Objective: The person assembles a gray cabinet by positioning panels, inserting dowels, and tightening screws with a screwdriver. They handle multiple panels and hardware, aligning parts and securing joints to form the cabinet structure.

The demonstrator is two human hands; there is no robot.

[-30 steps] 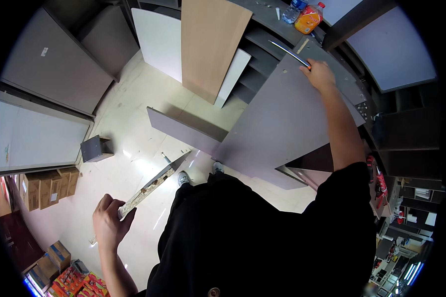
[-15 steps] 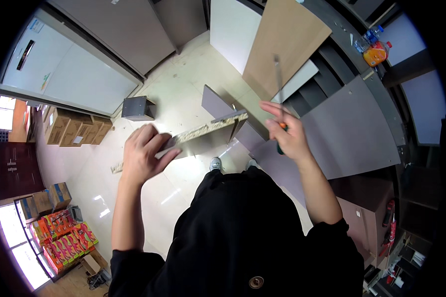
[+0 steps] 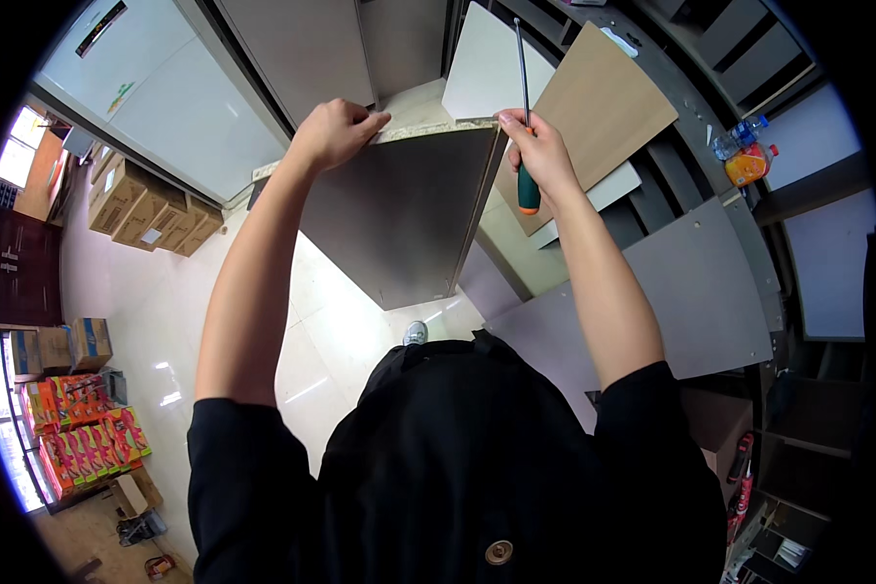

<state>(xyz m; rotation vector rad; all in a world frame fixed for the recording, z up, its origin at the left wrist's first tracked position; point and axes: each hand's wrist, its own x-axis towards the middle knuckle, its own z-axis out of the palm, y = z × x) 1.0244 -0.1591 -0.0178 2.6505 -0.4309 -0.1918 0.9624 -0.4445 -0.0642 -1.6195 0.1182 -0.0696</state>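
Nearest: person's dark top fills the lower half, one shoe (image 3: 415, 333) peeking out on the pale tiled floor (image 3: 331, 341). Both forearms go up toward 12 o'clock.

Left hand (image 3: 333, 131), around 11 o'clock, is closed over the top edge of a dark grey panel (image 3: 399, 219), fingers curled on the raw chipboard edge. The panel is held upright, centre frame, lower corner hanging above the floor just ahead of the shoe.

Right hand (image 3: 535, 151), around 12–1 o'clock, is wrapped around a screwdriver (image 3: 524, 107) with a green and orange handle, shaft pointing up and away; fingertips also touch the panel's top right corner. So that hand does two jobs at once.

Risks, as judgement: the panel's weight sits mostly on the left-hand grip; if it slips, the lower corner drops near the foot. The right hand's split grip is weak, so the panel could swing or the screwdriver could fall. The shaft could also scrape the panel face.

Farther: large grey board (image 3: 681, 292) at 3 o'clock, light wood board (image 3: 603, 107) at 1 o'clock behind the screwdriver, white board (image 3: 492, 63) at 12. Two bottles (image 3: 745, 156) on a ledge at 2 o'clock. Cardboard boxes (image 3: 136, 200) at 9–10 o'clock, coloured cartons (image 3: 78, 428) at 8.
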